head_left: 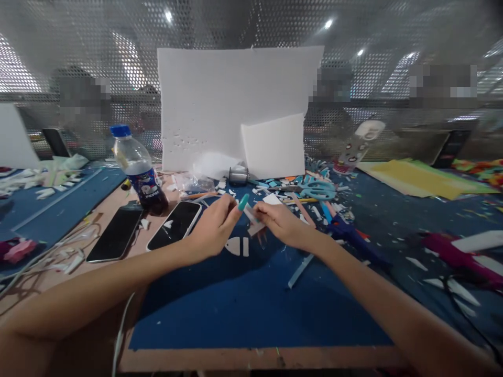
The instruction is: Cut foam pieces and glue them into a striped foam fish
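Note:
My left hand (214,225) is closed, with a small rounded teal piece (243,202) showing at its thumb tip; its kind is unclear. Facing it, my right hand (281,221) pinches a thin pale strip (251,213), whose near end lies close to the teal piece. Whether the two touch I cannot tell. Below the hands, a white cut-out with a rounded edge (233,245) and a short white strip (245,246) lie on the blue mat (236,309). A translucent bluish stick (301,271) rests on the mat below my right wrist.
On the left are a Pepsi bottle (143,180) and two phones (116,233). Blue-handled scissors (318,187) lie among scraps at the back, before a white foam board (236,99). Dark blue (357,241) and magenta (459,256) glue guns lie right.

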Demonstrator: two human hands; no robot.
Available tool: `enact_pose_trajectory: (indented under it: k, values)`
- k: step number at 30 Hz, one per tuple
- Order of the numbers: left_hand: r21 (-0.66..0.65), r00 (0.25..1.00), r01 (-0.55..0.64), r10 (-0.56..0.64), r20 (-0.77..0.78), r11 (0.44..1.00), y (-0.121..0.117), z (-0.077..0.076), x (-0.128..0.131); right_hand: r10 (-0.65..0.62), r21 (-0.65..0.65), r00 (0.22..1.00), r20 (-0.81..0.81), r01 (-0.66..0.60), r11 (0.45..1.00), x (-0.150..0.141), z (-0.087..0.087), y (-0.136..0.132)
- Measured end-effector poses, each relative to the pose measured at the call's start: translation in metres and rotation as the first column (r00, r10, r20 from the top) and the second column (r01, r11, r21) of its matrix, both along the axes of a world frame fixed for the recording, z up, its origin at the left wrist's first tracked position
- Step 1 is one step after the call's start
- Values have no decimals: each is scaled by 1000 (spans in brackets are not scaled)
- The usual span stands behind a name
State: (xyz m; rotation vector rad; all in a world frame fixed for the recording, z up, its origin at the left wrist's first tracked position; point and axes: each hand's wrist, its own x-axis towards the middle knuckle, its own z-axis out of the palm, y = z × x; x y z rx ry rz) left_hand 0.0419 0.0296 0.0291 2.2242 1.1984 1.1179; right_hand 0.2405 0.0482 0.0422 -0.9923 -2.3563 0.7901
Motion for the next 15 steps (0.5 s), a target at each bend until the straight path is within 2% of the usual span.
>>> enact_pose_trajectory:
  k: [3, 6, 11, 15]
  values:
    - [-42, 999, 13, -11, 50, 999, 14, -2, 19, -46, 3, 994, -99, 47, 999, -3, -10, -3]
    - [-49, 991, 0, 6, 131, 999, 22, -8, 30, -83, -58, 977, -196, 73, 996, -2, -21, -5]
    - [-59, 972, -25, 38, 233, 998, 22, -11, 30, -46, -208, 953, -298, -18, 978, -2, -28, -8]
    - [-109, 963, 0, 29, 267, 994, 23, -14, 26, -51, -263, 935, -350, -46, 964, -5, -27, -8]
